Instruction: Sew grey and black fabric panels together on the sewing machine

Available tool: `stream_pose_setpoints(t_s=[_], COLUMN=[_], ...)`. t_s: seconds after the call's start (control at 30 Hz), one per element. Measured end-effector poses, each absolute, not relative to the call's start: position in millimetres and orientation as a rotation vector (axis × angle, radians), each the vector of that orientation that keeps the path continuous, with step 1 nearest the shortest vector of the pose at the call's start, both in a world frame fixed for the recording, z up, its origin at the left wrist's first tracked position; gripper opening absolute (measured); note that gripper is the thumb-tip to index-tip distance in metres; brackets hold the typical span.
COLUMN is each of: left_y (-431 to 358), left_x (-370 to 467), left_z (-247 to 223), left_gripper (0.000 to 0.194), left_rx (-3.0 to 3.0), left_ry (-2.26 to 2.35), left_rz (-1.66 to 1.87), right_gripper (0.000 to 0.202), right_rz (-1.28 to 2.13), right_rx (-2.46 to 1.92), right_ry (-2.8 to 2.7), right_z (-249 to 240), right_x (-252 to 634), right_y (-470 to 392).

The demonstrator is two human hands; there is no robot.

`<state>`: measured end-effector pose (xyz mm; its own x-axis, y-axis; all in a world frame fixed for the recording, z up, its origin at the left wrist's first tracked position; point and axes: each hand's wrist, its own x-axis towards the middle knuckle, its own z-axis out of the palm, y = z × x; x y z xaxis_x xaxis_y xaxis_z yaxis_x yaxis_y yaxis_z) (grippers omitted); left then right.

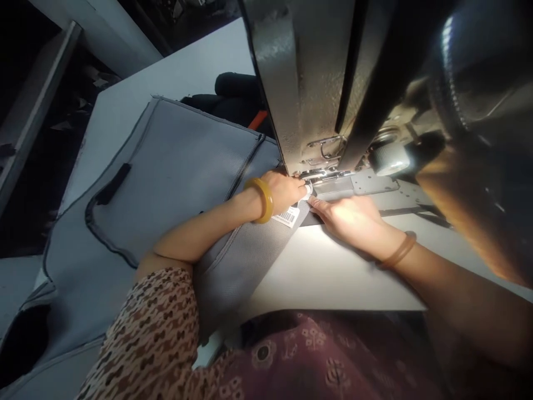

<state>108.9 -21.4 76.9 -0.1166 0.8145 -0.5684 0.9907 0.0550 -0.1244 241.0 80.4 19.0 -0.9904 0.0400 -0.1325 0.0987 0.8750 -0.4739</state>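
Note:
A large grey fabric piece (187,144) with dark-bound edges and a mesh section spreads across the left of the table, its corner under the sewing machine (278,72). On that corner lies my left hand (283,191), fingers curled and closed on the fabric beside the presser foot. A white barcode label (287,218) shows just below this hand. My right hand (352,219) is closed too, its fingertips pinching the fabric's edge at the machine's metal plate (366,184). The needle area and the fingertips' exact hold are partly hidden.
Behind the grey fabric, dark bundled cloth (237,91) with an orange strip sits against the machine. A white knob (389,159) juts out at the right. The white table (333,272) ends close to my body. Dark shelving (41,105) stands at the far left.

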Motion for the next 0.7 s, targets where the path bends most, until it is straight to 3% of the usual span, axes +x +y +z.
stream_pose_setpoints(t_s=[0.17,0.27,0.4,0.53,0.6,0.7], left_y=[-13.4,-34.7,-127.1,-231.6,-260.6,-274.0], left_x=[100.1,98.1,121.1,169.4,191.3,213.2], left_z=[66.6,70.3,85.4,93.1,94.9,93.6], left_gripper=[0.029,0.042,0.055,0.069,0.073,0.077], left_rx=[1.88,1.958,1.789,1.543,1.464,1.422], left_ry=[2.016,2.092,2.205,2.21,2.249,2.282], left_rz=[-0.579,-0.397,-0.251,-0.209,-0.213,-0.201], right_gripper=[0.039,0.038,0.029,0.031,0.038,0.052], right_rz=[-0.333,-0.268,-0.603,-0.905,-1.01,-1.068], right_rx=[0.108,0.103,-0.217,-0.573,-0.436,0.169], right_ry=[3.035,3.243,3.596,3.485,3.333,3.132], right_z=[3.1,-5.3,11.3,58.9,83.9,111.5], right_x=[243.5,248.8,245.8,188.2,134.6,53.0], right_y=[85.9,91.4,76.2,20.2,-6.6,-24.6])
